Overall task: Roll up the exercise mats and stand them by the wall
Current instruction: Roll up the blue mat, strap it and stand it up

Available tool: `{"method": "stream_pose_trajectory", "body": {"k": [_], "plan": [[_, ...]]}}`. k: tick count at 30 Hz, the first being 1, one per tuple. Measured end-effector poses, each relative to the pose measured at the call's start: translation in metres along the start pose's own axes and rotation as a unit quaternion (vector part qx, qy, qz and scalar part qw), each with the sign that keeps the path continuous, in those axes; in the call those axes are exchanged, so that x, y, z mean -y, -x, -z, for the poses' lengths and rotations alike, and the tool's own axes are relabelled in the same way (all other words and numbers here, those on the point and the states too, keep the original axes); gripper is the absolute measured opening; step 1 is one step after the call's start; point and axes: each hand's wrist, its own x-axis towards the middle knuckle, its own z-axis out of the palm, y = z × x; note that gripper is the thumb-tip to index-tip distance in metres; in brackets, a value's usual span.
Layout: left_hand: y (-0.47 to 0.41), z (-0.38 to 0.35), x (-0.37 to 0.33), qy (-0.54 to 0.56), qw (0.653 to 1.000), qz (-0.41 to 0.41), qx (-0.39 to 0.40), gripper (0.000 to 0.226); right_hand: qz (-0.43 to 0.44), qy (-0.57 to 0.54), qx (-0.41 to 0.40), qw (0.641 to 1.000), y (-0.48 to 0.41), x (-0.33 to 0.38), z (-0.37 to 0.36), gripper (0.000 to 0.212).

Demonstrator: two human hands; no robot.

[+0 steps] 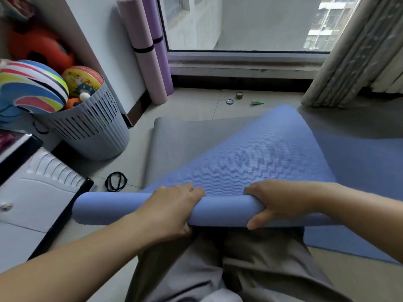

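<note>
**Sam:** Where is the blue mat?

**Mia:** The blue mat (pixel 250 158) is right in front of the person's legs. Its near end is rolled into a fat roll (pixel 226 212). The rest spreads away toward the window (pixel 239 22).

**Sam:** Who holds the roll?

**Mia:** Both hands do. The left hand (pixel 170 205) is curled over the top of the roll, near its middle. The right hand (pixel 277 201) grips it too, with fingers on top and the thumb down the front. A bit of bare roll shows between the two hands.

**Sam:** What is under it?

**Mia:** A grey mat (pixel 185 144) lies flat on the floor under the blue one. It sticks out on the left side. There is more blue on the floor at the right. I cannot tell if that is the same mat.

**Sam:** Are any mats by the wall?

**Mia:** Yes, two. A pink rolled mat (pixel 144 51) and a purple rolled mat (pixel 160 55) stand in the corner beside the window. They touch each other, and each has a black band round it.

**Sam:** What else is there?

**Mia:** Some black bands (pixel 116 181) lie on the floor near the left end of the roll. A grey basket (pixel 98 136) full of balls stands at the left. A curtain (pixel 349 51) hangs at the right.
</note>
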Motion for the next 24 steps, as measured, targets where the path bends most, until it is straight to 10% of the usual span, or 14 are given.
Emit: {"method": "stream_pose_trajectory", "body": {"k": [8, 12, 19, 24], "plan": [[-0.011, 0.006, 0.014, 0.121, 0.983, -0.016, 0.137, 0.034, 0.019, 0.205, -0.312, 0.927, 0.010, 0.009, -0.060, 0.074], [-0.017, 0.006, 0.014, 0.105, 0.987, 0.017, 0.120, 0.040, -0.021, 0.159, -0.179, 0.971, -0.004, 0.006, -0.038, 0.067], [-0.012, -0.035, 0.003, -0.042, 0.988, 0.011, -0.149, 0.077, -0.010, 0.005, -0.008, 1.000, -0.020, -0.004, 0.001, 0.055], [-0.019, -0.014, 0.005, 0.017, 0.995, 0.066, -0.076, 0.050, -0.032, 0.078, -0.095, 0.992, -0.017, -0.004, -0.002, 0.075]]}}
